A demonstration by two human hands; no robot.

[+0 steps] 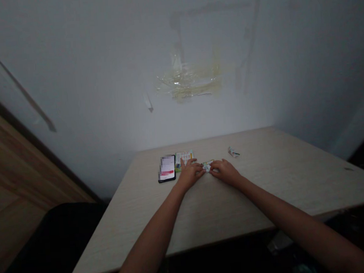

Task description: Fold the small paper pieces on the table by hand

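Both my hands meet near the middle of the table over a small printed piece of paper or card [207,166], mostly white with green and coloured marks. My left hand [190,172] pinches its left side between thumb and fingers, while some of its other fingers reach over a printed card or booklet [184,155]. On the right side, my right hand [224,171] grips the same small piece with bent fingers. Much of that piece is covered by my fingertips, so I cannot make out exactly what it is.
A phone [167,168] with a lit screen lies left of the booklet. Toward the back right sits a small crumpled, printed scrap [233,152]. The pale wooden table [137,206] runs back to a wall [103,75] marked with old tape [193,83]. A dark chair-like shape [52,245] stands at left.
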